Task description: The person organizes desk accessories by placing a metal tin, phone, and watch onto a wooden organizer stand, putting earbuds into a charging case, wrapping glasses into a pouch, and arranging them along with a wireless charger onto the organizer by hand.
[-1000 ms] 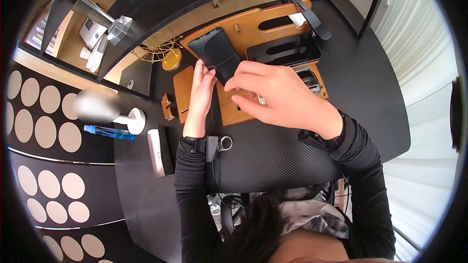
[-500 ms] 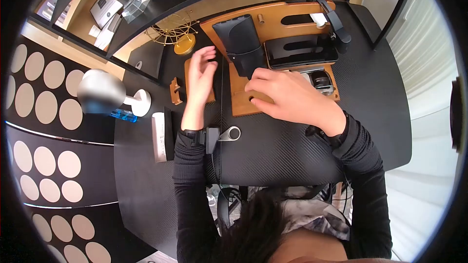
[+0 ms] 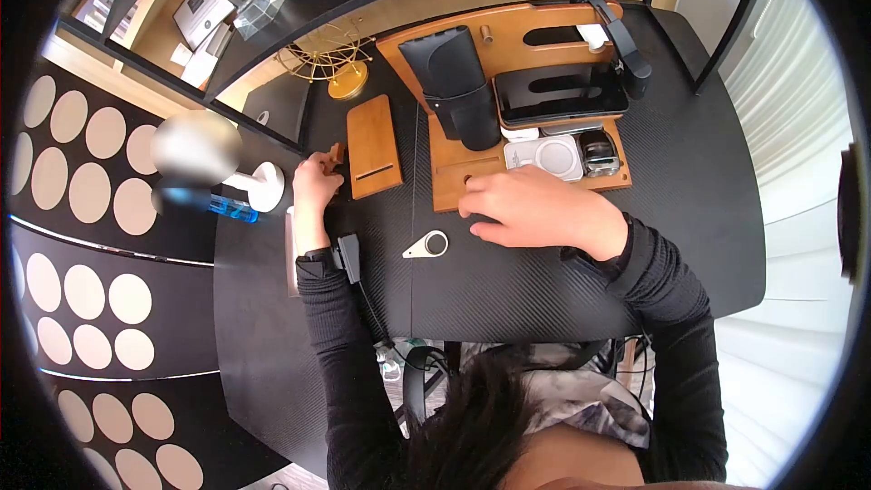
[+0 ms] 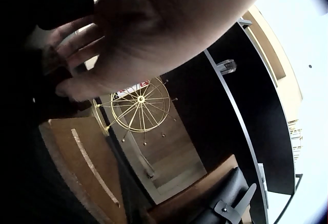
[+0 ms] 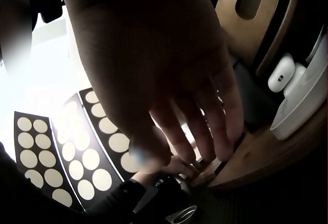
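Observation:
In the head view my left hand (image 3: pixel 318 183) has its fingers curled about a small notched wooden piece (image 3: pixel 337 154) at the desk's left; the hand hides most of it. The left wrist view shows thumb and fingers at this dark piece. My right hand (image 3: pixel 544 209) is over the front edge of a wooden desk organizer (image 3: pixel 463 171), fingers loosely extended and holding nothing. On that organizer a black leather case (image 3: pixel 454 77) stands tilted against the back panel. A flat wooden board with a slot (image 3: pixel 373 141) lies between the left hand and the organizer.
The organizer also bears a black phone (image 3: pixel 562 95), a white charging puck (image 3: pixel 555 156), a watch-like item (image 3: pixel 599 152) and headphones (image 3: pixel 626 54). A grey ring-ended piece (image 3: pixel 426 245) lies in front. Behind stands a gold wheel ornament (image 3: pixel 347 77); a white lamp base (image 3: pixel 266 187) is left.
My left hand left the black case and moved down-left to the small wooden piece. The case now leans on the organizer without a hand on it. My right hand shifted slightly down, away from the case.

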### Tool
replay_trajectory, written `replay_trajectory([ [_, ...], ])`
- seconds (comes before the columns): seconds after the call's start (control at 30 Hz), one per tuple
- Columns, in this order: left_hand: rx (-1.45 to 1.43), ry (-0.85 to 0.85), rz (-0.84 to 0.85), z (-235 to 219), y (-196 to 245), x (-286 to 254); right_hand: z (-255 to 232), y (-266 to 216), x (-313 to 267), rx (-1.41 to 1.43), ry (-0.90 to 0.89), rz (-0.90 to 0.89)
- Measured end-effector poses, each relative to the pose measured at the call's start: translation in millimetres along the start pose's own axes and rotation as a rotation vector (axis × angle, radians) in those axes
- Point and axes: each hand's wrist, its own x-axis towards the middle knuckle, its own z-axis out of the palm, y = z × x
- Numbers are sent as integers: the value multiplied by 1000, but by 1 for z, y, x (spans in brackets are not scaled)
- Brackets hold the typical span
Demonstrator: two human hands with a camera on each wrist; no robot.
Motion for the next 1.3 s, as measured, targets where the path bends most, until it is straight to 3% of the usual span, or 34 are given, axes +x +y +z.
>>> replay_trajectory([
  [0.13, 3, 136, 80, -5, 11, -9, 5, 0, 1, 32, -50, 17],
  [0.2, -360, 92, 75, -16, 19, -12, 7, 2, 2, 52, -70, 18],
  [0.27, -387, 7, 135, -28, 31, -21, 9, 4, 2, 53, -74, 21],
  [0.33, -499, -252, 299, -29, 42, -31, 11, 5, 2, 53, -85, 21],
  [0.7, -333, -255, 448, -11, 40, -30, 14, 5, 2, 53, -115, 24],
  [0.83, -327, -246, 443, -8, 43, -31, 14, 4, 2, 57, -120, 22],
  [0.93, -332, -111, 462, -2, 52, -36, 15, 6, 3, 53, -112, 15],
  [1.0, -425, 50, 180, 15, 43, -29, 16, 7, 3, 61, -123, 34],
  [1.03, -315, -23, 334, 14, 41, -25, 17, 7, 3, 63, -120, 35],
  [1.13, -327, -111, 379, 26, 49, -29, 18, 7, 3, 55, -120, 32],
  [1.27, -427, -156, 402, 27, 77, -40, 18, 6, 3, 56, -131, 40],
  [1.3, -516, -195, 291, 27, 82, -42, 18, 6, 3, 60, -124, 34],
])
